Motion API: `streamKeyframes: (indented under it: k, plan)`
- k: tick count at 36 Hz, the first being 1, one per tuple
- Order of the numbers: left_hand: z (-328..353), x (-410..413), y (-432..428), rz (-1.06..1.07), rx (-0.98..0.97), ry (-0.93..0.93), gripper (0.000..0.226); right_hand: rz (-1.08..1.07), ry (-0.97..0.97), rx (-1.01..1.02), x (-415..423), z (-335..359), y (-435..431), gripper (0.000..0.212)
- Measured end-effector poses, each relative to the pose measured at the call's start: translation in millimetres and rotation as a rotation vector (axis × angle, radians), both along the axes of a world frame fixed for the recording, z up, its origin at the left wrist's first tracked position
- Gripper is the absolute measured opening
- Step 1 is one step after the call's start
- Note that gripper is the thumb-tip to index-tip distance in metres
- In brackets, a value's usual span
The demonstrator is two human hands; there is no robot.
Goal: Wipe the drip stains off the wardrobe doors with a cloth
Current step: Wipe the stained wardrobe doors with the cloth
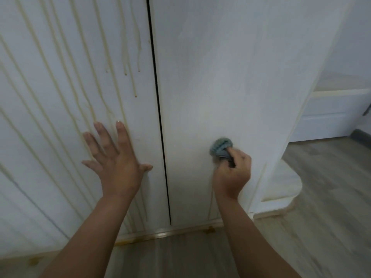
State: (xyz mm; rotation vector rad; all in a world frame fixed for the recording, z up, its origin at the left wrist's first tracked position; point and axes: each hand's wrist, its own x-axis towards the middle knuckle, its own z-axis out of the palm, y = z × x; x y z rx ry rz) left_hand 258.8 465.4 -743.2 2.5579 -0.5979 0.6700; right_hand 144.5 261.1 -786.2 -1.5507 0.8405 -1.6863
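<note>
Two white wardrobe doors meet at a dark vertical gap. The left door [60, 87] carries several long yellowish drip stains [112, 63] running down to its foot. The right door [220, 77] looks nearly plain, with faint streaks low down near my wrist. My left hand [116, 159] presses flat on the left door, fingers spread. My right hand [232, 173] grips a bunched grey-blue cloth [220, 146] and holds it against the lower right door; the cloth is blurred.
Grey wood-look floor [311, 227] lies below and to the right. Yellow drops [208, 230] sit along the wardrobe's base rail. A white skirting and wall [331, 117] stand at the right, beyond the wardrobe's side.
</note>
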Motion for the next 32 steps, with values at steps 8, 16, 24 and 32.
streamKeyframes:
  k: [8, 16, 24, 32]
  plan:
    - [-3.2, 3.2, 1.9, 0.003, -0.012, 0.004, 0.159, -0.113, -0.191, 0.265, -3.1, 28.5, -32.7, 0.036]
    - [-3.2, 2.4, 3.8, 0.017, -0.011, -0.013, 0.161, 0.037, 0.174, -0.335, 16.8, -23.5, 26.0, 0.035]
    - [-1.3, 0.7, 3.6, 0.01, -0.021, -0.004, 0.158, 0.093, -0.113, -0.256, 19.4, 74.1, 25.6, 0.054]
    - [-2.6, -1.5, 5.8, 0.03, 0.0, -0.01, 0.157, -0.022, 0.039, -0.586, 44.1, 23.7, 30.5, 0.023]
